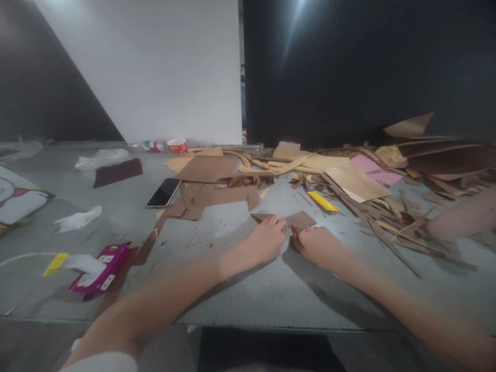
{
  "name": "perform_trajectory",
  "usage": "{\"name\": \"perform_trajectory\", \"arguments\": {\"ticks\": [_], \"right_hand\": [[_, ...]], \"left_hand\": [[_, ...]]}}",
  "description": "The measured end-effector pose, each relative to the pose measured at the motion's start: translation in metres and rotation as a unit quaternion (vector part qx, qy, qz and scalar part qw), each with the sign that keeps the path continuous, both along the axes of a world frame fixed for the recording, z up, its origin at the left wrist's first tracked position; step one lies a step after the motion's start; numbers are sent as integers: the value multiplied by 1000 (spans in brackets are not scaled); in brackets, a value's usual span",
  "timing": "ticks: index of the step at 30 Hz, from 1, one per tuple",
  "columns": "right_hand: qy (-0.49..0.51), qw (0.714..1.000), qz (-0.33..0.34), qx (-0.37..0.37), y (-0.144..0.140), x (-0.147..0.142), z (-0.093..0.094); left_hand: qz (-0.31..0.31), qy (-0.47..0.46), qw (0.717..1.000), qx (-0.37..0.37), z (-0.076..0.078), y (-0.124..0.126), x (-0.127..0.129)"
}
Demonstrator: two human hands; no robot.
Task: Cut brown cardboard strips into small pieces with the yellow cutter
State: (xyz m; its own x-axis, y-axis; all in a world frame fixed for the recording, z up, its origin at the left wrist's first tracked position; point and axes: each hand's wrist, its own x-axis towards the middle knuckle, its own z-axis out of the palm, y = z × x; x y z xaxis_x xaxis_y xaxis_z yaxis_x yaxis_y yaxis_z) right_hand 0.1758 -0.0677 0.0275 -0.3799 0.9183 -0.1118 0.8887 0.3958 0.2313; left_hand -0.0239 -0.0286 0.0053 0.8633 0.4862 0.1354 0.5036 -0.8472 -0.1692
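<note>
Both hands are close together at the middle of the grey table (217, 289). A small piece of brown cardboard or leather-like sheet (304, 219) lies between them. My left hand (268, 238) is closed with its fingers curled on the left part of this brown piece. My right hand (314, 242) is closed too, thumb and finger pinched at its near edge. The fingertips partly hide the piece. Just beyond my right hand lies a yellow utility knife (323, 201). Several brown cut sheets (228, 195) lie beyond my left hand.
A phone (163, 192) and a magenta power strip (101, 271) lie to the left. Brown strips and offcuts (387, 227) pile up at right, where another person's arm (463, 217) reaches in. A paper cup (177, 145) stands at the back by the wall panels.
</note>
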Motion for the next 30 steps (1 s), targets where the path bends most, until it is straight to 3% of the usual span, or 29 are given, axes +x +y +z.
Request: {"name": "perform_trajectory", "arguments": {"ticks": [6,19,30], "right_hand": [[11,1000,-19,-14,-1,0,9],[14,1000,-18,-16,0,3,1],[3,999,-9,-40,-2,1,7]], "left_hand": [[11,-26,1000,-5,-2,-2,0],[131,-11,990,52,-3,-13,4],[144,-85,986,-22,-8,-10,-2]]}}
